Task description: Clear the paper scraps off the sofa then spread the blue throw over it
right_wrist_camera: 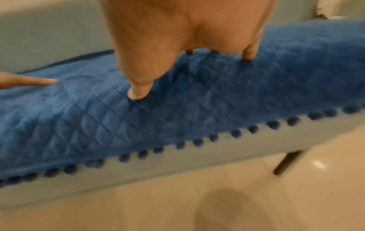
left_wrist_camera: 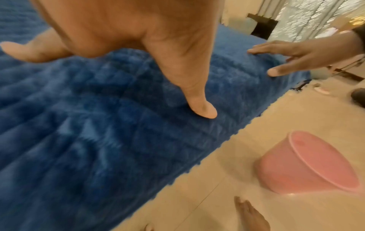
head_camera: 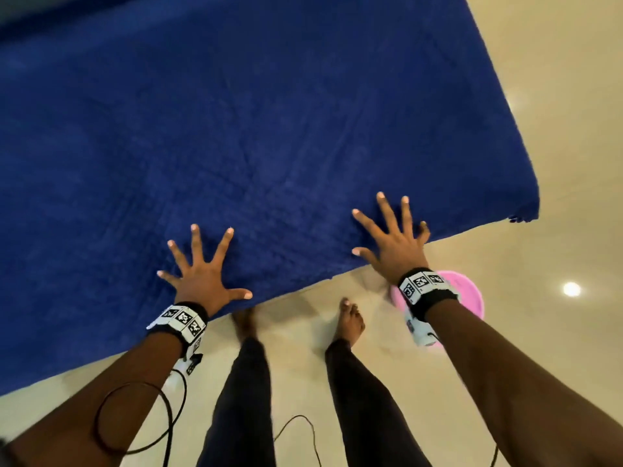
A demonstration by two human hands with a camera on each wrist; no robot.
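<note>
Head view first: throw [head_camera: 236, 129] already lies flat over the sofa seat, its long axis running from lower left to upper right, with the front edge right at the person's feet. Left hand [head_camera: 205, 281] and right hand [head_camera: 394, 241] both sit palm-down on it near that edge, fingers splayed wide, gripping nothing. The right hand is nearer the free corner at the right end, so I'd guess any last tug or smoothing out that way falls to it. No paper scraps visible on the blue, and a pink bin [head_camera: 468, 298] sits on the floor just behind the right wrist.

Left wrist view: fingers [left_wrist_camera: 201, 107] straight, tips pressing into the quilted pile, other hand flat further along the same edge. Bin stands on the floor close to the sofa front.

Right wrist view, pretty blurry: thumb [right_wrist_camera: 140, 90] down on the throw, nothing pinched. Pom-pom trim [right_wrist_camera: 197, 142] hangs over the pale sofa [right_wrist_camera: 177, 164] front, so the edge looks evenly draped to me. Looks basically done, just flattening left.
</note>
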